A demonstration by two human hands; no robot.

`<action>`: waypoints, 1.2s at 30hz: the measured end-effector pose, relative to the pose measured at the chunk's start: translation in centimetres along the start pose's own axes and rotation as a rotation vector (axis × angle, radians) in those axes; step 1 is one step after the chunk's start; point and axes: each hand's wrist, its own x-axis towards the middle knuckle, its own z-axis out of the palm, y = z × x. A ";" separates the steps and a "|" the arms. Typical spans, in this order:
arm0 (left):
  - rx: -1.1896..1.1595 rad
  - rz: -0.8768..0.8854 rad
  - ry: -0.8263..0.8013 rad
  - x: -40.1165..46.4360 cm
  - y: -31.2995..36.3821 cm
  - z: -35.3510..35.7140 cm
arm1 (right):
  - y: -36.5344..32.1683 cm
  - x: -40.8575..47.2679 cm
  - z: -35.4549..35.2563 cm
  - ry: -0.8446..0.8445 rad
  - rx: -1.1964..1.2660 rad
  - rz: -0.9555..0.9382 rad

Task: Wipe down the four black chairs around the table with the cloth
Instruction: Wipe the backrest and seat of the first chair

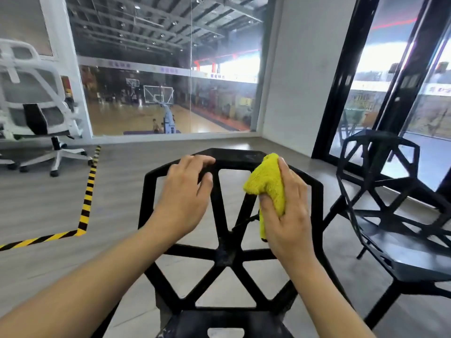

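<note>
A black chair [228, 254] with an open lattice backrest stands right in front of me. My left hand [185, 191] grips the top left of its backrest, fingers over the top bar and thumb on a strut. My right hand [286, 215] holds a bunched yellow cloth [267, 184] against a slanted strut at the upper right of the backrest. A second black chair [400, 215] of the same kind stands to the right by the glass door.
A white office chair [34, 111] stands at the far left. Yellow-and-black tape [87, 203] runs across the grey floor to my left. A large window [170, 69] lies ahead, and a black door frame [341, 81] rises at the right.
</note>
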 end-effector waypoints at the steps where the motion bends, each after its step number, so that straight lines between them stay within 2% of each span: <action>1: 0.146 0.039 0.097 0.9 -1.5 0.2 | 0.5 1.5 -0.3 0.052 -0.086 -0.032; 4: 0.409 -0.049 0.209 2.8 -5.5 0.5 | 1.8 5.1 -0.8 0.150 -0.376 -0.139; 7: 0.505 -0.205 0.130 2.8 -7.9 0.6 | 3.2 7.5 -0.2 0.151 -0.530 -0.190; 10: 0.393 -0.174 0.103 2.5 -9.0 1.1 | 5.4 8.1 0.9 0.106 -0.596 -0.205; 14: 0.251 -0.245 0.190 2.9 -8.6 1.3 | 6.4 8.9 3.9 0.015 -0.815 -0.148; 17: 0.232 -0.219 0.245 2.9 -8.7 1.5 | 5.1 10.0 6.3 0.014 -0.832 -0.148; 23: 0.206 -0.195 0.279 3.6 -10.0 2.0 | -1.5 9.5 15.5 -0.160 -0.624 -0.509; 27: 0.203 -0.182 0.299 4.2 -10.4 2.4 | -0.3 9.6 16.2 -0.115 -0.620 -0.597; 33: 0.158 -0.228 0.278 5.0 -10.3 3.0 | 8.5 7.9 6.4 0.101 -0.919 -0.431; 36: 0.098 -0.256 0.278 5.4 -10.1 3.1 | 9.7 7.9 4.4 0.148 -0.898 -0.233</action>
